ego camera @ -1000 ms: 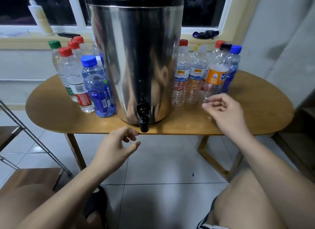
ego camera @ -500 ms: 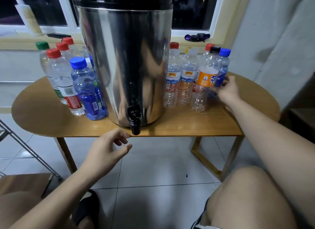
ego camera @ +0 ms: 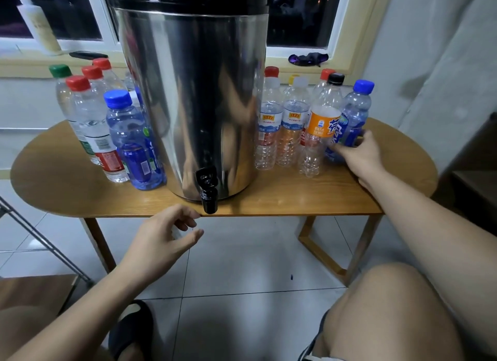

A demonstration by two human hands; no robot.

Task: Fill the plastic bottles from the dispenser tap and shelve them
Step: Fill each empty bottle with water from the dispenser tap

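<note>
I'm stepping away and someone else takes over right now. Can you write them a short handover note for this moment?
Right hand grips the blue-capped bottle at the right end of the empty-looking bottles; it stands on the table, cap on.
Left hand hangs loosely curled, holding nothing, near the tap of the dispenser.
The capped bottles left of the dispenser look full.
To do: uncap, fill at the tap, recap, shelve; then the other empties.

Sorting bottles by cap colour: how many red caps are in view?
5. Left of the dispenser: front red cap, middle red cap, rear red cap. Right of it: near red cap, far red cap beside the black cap. Others may hide behind the dispenser.
</note>
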